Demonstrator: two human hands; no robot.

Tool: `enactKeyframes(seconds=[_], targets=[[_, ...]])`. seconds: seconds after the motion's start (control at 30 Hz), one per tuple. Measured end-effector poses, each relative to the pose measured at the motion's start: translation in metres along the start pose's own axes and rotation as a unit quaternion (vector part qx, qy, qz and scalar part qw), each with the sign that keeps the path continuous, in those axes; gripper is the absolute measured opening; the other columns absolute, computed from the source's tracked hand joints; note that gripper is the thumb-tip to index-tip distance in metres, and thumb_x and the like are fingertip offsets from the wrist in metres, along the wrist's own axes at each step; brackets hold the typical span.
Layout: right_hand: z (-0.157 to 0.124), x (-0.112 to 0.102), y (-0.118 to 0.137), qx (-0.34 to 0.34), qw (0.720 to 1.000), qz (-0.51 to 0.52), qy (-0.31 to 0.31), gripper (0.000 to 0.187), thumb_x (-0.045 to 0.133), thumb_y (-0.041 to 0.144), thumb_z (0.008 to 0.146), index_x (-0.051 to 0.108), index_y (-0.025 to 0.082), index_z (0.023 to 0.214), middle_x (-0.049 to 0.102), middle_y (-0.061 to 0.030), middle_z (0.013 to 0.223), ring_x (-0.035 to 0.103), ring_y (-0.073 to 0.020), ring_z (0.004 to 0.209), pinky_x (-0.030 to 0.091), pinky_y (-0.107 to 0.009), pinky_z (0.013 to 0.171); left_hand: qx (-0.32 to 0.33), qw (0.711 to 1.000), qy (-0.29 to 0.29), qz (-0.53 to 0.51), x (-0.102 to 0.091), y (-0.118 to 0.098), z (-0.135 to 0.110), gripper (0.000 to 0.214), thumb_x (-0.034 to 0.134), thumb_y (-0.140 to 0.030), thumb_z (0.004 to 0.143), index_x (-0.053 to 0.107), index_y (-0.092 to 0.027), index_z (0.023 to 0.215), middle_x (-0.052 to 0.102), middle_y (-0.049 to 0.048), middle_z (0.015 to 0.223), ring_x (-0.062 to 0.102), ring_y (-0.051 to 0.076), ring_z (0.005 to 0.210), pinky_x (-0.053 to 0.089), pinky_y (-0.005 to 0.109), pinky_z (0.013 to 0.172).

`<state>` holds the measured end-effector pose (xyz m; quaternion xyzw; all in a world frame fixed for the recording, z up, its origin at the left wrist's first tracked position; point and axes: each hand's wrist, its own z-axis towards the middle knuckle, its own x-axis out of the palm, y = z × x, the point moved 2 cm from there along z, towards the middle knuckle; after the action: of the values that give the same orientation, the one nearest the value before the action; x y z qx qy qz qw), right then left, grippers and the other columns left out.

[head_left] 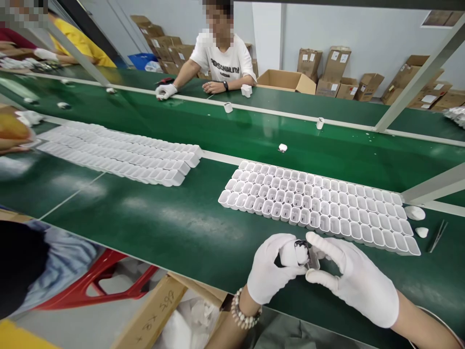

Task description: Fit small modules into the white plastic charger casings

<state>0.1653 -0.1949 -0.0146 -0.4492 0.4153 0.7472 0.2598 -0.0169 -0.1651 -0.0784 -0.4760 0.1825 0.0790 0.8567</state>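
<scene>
Since both gloved hands meet at the near edge of the belt [189, 232], the part sits right between them. Left hand [271, 274] is closed narrow round a small white shell [289, 254], thumb and fingers pinching it. Right hand [358, 281] comes in from the right, index over the top and thumb underneath, gripping the shell's right end. Left looks to carry most of it. The shell's long axis reads roughly left-right, but the gloves cover most of it, so not certain. Dark bit [301, 245] at the shell's right end; can't make out what it is, or whether the right fingers also hold something thin there. Bead bracelet [241, 312] on the left wrist. Below the belt edge: cardboard box [160, 310] and red stool [98, 281], both cut off.

Just beyond the hands, up and slightly right: tray [319, 213] of open white cells in rows, long axis left-right, its near edge close to the right index. The right hand is the nearer one. Off its right end: two white pieces [414, 212] and tweezers [438, 236]. Second tray [119, 152] far left, well apart. One loose part [282, 147] on the belt behind the tray. Far side: a seated co-worker, gloved hand [165, 91] on the belt. Cartons [334, 63] along the wall.
</scene>
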Motion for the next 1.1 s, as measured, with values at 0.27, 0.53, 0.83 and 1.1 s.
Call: enactKeyframes(seconds=[0.27,0.53,0.83,1.1], targets=[[0.004,0.007,0.015,-0.015,0.998,-0.062,0.003,0.045,0.018,0.041,0.104,0.027,0.016,0.139,0.074,-0.0114,0.093,0.072,-0.0250,0.069,0.061,-0.040,0.051,0.002,0.999,-0.016,0.028,-0.001,0.000,-0.001,0.049,0.075,-0.054,0.073,0.062,-0.021,0.107,0.071,0.0061,0.099,0.070,0.019,0.086,0.060,0.030,0.079],[0.000,0.018,0.016,0.026,1.000,-0.007,-0.016,0.043,0.036,0.045,0.100,0.038,0.018,0.133,0.073,-0.0093,0.087,0.070,-0.0244,0.068,0.059,-0.039,0.057,0.030,0.997,-0.012,0.068,0.003,0.002,-0.008,0.051,0.073,-0.050,0.077,0.057,-0.020,0.115,0.070,0.0079,0.100,0.070,0.020,0.087,0.061,0.031,0.079],[0.014,0.001,0.017,0.098,0.957,0.230,0.146,0.005,0.053,0.021,0.082,0.055,0.022,0.079,0.058,0.0040,0.068,0.048,-0.0123,0.059,0.042,-0.026,0.060,0.154,0.983,0.058,0.078,0.011,-0.001,-0.012,0.057,0.049,-0.047,0.095,0.033,-0.018,0.142,0.070,0.0129,0.100,0.072,0.019,0.082,0.062,0.029,0.069],[0.015,0.006,0.009,0.069,0.963,0.181,0.187,0.002,0.054,0.025,0.082,0.056,0.024,0.084,0.060,0.0038,0.074,0.046,-0.0130,0.062,0.036,-0.027,0.064,0.162,0.981,0.057,0.086,0.012,0.007,-0.019,0.052,0.058,-0.045,0.088,0.043,-0.017,0.129,0.070,0.0133,0.101,0.070,0.023,0.090,0.061,0.036,0.079]])
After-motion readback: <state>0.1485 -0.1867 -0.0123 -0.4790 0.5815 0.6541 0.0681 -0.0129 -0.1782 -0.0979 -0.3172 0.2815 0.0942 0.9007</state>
